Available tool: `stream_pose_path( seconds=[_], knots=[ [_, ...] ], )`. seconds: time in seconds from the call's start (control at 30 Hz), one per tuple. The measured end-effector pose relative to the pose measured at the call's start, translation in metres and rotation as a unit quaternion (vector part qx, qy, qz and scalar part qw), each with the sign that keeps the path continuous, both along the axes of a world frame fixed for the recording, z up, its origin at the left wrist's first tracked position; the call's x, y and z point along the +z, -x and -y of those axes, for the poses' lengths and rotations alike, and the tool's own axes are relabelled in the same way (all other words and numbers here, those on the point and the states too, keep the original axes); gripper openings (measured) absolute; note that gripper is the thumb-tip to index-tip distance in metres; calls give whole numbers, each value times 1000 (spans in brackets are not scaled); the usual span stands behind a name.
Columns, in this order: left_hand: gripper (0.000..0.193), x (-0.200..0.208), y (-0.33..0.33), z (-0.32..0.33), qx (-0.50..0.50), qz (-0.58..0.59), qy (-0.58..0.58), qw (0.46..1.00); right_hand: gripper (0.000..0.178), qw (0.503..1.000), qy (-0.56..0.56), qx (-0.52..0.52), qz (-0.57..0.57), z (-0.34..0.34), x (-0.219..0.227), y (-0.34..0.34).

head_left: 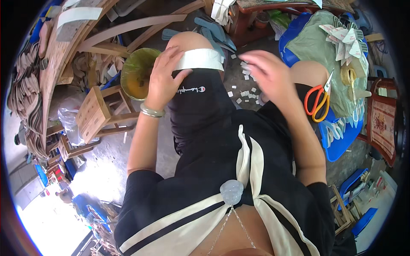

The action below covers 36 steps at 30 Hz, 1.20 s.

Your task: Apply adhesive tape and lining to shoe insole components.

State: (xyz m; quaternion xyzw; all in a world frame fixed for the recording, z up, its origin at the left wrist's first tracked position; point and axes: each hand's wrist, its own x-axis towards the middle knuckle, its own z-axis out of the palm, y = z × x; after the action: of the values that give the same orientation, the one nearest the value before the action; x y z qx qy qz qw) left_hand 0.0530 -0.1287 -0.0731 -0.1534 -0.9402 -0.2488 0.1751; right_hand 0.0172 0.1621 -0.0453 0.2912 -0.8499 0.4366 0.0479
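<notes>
Clearly, the white strip [200, 59] lies at twelve o'clock, across the bare knee and the edge of the black cloth that covers the thigh; it is flat, long and slightly curved, with a pale, matt face. The left hand [164, 77], at eleven o'clock, is moderately open, its thumb apart from the bent fingers, and it is at the left end of this strip; whether it grips or only touches, I cannot tell. The right hand [269, 72], between one and two o'clock, is half open with loosely curved fingers, apart from the strip; it is blurred, so I cannot tell if something small is inside it. Just beside it, on the rough grey floor [230, 81], small white square pieces [245, 94] are scattered. Toward half past two, the scissors [326, 88] show orange plastic handles and metal blades, near a round yellowish tape roll [348, 77] on wrinkled, grey-green sheeting [309, 42]. At ten o'clock is a rounded, shiny yellow-green container [136, 64], and at nine o'clock a tilted stool [92, 113] of pale, grained wood.
</notes>
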Motion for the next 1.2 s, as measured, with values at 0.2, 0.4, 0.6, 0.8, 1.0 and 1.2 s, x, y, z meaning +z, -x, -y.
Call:
stream_pose_path(
  seconds=[0.2, 0.4, 0.6, 0.8, 1.0, 1.2],
  knots=[
    [38, -10, -7, 0, 10, -53, -22, 998, 31, 993, -67, 63, -69, 91, -62, 24],
    [34, -5, -10, 3, 18, -89, 0, 996, 19, 994, -73, 30, -70, 99, -59, 28],
    [23, 9, -20, 10, 6, 31, -96, 995, 6, 945, 103, 37, 309, 68, -13, 30],
    [21, 34, -22, -23, -54, 477, -520, 706, 28, 849, 342, 85, 393, -12, 25, 37],
    [73, 38, 1, -116, -130, 133, -343, 921, 29, 914, 201, 53, 349, -14, 50, 23],
    [47, 36, 8, -150, -99, 267, -461, 840, 26, 836, 414, 4, 360, -22, 40, 25]
  ],
)
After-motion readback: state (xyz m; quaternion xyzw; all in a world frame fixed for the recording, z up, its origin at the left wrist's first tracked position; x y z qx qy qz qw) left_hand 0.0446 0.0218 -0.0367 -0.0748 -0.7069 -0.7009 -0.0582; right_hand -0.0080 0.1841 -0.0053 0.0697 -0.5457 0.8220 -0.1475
